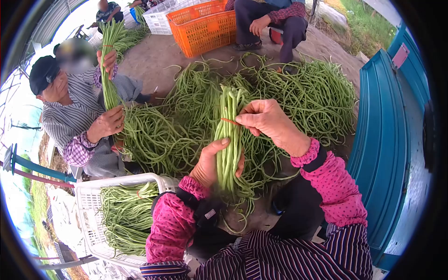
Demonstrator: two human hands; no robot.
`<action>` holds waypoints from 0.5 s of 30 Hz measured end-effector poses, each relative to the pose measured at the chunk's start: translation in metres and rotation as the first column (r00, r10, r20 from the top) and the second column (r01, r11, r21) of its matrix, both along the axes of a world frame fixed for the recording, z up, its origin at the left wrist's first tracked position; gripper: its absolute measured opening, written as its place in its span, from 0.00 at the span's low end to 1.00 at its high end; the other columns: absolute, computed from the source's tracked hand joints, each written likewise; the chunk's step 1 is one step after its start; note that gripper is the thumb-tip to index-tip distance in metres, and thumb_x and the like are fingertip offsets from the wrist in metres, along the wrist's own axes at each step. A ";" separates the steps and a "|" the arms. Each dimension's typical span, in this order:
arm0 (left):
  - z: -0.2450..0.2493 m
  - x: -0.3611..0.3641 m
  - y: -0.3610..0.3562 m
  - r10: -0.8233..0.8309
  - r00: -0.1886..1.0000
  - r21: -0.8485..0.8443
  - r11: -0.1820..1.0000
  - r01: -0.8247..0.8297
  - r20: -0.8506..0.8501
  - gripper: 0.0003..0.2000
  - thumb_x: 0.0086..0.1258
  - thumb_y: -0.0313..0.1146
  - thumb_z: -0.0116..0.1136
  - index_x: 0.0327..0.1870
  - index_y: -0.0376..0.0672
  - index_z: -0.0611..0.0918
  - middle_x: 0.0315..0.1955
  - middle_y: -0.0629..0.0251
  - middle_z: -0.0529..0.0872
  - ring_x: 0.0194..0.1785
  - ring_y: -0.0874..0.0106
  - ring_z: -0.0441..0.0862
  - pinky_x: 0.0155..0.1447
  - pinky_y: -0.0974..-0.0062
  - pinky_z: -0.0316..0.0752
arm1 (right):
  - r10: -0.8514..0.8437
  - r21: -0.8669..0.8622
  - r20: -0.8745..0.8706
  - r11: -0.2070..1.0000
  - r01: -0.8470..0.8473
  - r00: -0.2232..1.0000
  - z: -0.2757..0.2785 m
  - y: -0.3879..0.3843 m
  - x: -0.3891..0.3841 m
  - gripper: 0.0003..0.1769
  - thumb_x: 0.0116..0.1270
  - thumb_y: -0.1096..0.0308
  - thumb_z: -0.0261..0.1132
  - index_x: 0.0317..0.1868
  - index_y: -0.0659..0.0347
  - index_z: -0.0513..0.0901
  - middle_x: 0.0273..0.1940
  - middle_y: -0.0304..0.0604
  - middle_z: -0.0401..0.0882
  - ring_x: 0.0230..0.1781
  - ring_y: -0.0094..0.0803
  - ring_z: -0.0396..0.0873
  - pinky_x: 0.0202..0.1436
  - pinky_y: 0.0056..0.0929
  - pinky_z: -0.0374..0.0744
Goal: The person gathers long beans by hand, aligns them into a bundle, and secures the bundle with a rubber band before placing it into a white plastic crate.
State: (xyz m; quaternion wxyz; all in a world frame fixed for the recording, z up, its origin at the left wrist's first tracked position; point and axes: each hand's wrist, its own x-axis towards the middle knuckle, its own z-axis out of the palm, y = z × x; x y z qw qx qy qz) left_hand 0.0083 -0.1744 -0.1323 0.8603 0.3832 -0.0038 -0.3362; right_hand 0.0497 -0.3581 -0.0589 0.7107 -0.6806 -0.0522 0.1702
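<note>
Upright in front of me stands a bundle of long green beans (227, 156). My left hand (208, 163) is wrapped round its lower part, thumb across the front. A thin orange-red band (227, 121) circles the beans above that grip. At the band's right side, my right hand (270, 122) is closed, thumb and forefinger pinching at it. Behind and below the bundle lies a big loose heap of long beans (303, 98), spread over the ground.
A white plastic crate (88, 219) with banded bean bundles is at lower left. Left of me, a seated person (74, 102) holds another bundle. An orange crate (203, 30) and a white crate (158, 23) stand behind. Blue metal panels (380, 154) border the right.
</note>
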 end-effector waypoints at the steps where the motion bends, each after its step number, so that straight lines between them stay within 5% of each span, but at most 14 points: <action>1: 0.000 0.001 0.000 0.008 1.000 -0.003 1.000 -0.008 0.013 0.28 0.60 0.55 0.55 0.42 0.32 0.77 0.21 0.47 0.80 0.18 0.55 0.77 0.22 0.62 0.75 | -0.014 -0.014 0.003 1.000 0.014 1.000 -0.001 0.001 -0.001 0.06 0.61 0.73 0.68 0.32 0.67 0.80 0.21 0.34 0.75 0.17 0.17 0.70 0.20 0.17 0.67; 15: 0.019 -0.002 -0.004 0.060 0.986 0.246 0.964 -0.097 0.154 0.23 0.63 0.47 0.58 0.46 0.34 0.73 0.23 0.52 0.80 0.22 0.59 0.80 0.26 0.66 0.77 | 0.036 -0.054 -0.027 0.998 -0.037 0.999 -0.003 -0.009 0.005 0.06 0.59 0.73 0.66 0.31 0.69 0.81 0.20 0.35 0.75 0.17 0.19 0.71 0.21 0.18 0.67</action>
